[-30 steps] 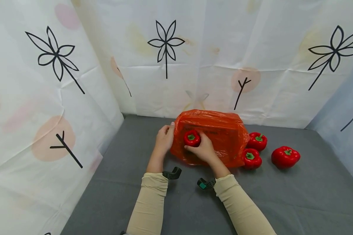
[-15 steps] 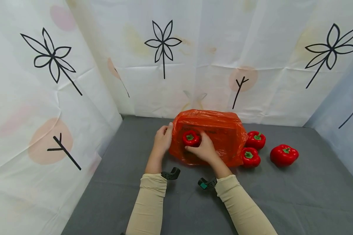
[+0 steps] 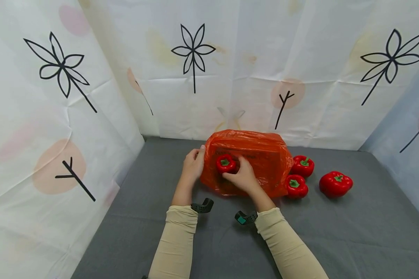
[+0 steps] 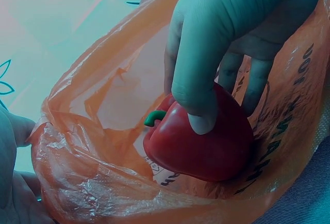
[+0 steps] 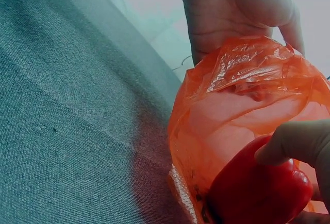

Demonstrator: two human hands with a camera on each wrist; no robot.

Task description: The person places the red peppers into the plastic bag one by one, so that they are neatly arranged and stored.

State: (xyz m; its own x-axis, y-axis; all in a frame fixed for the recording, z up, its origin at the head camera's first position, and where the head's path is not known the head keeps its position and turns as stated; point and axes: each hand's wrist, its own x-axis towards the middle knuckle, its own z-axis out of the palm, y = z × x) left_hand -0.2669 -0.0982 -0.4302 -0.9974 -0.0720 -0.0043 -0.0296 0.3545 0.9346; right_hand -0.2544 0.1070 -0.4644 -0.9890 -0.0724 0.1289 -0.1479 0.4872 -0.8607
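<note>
While the left hand (image 3: 193,165) pinches the bag (image 3: 248,138) by its left rim, the right hand (image 3: 245,177) grips a pepper (image 3: 225,164) inside it; bagging seems the step, next calling for gentle release.

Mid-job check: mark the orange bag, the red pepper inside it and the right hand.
Orange bag (image 3: 268,168): head view, on its plastic.
Red pepper (image 4: 219,149): left wrist view, on its side.
Right hand (image 3: 244,179): head view, on its back.
</note>
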